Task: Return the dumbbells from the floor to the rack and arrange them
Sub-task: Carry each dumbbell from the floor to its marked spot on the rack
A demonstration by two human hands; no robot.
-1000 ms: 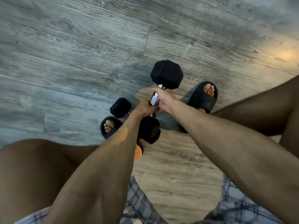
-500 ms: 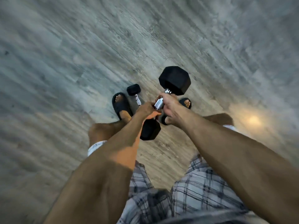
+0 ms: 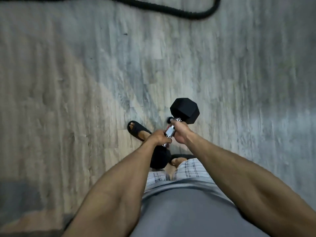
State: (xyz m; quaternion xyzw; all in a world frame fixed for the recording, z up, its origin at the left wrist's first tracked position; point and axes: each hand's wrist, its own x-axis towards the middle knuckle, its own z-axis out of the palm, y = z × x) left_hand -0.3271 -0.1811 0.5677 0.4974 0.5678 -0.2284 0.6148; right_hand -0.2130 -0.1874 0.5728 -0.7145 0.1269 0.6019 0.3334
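Observation:
A large black hex dumbbell (image 3: 185,112) with a chrome handle hangs in the air in front of me, held with both hands. My left hand (image 3: 159,137) grips the lower part of the handle and my right hand (image 3: 179,131) grips the upper part. The far head points away from me; the near head (image 3: 159,159) hangs below my left wrist. A small dark shape just left of my right hand may be the smaller dumbbell on the floor; it is mostly hidden. No rack is in view.
Grey wood-look floor (image 3: 85,82) lies all around. A thick black rope (image 3: 171,9) curves across the floor at the top. My feet in black slides (image 3: 136,130) stand below the dumbbell. A dark mat edge (image 3: 20,199) shows at the bottom left.
I have stood up and turned, lifting the large dumbbell off the floor with both hands. The smaller dumbbell has dropped almost out of sight, and the rope has come into view.

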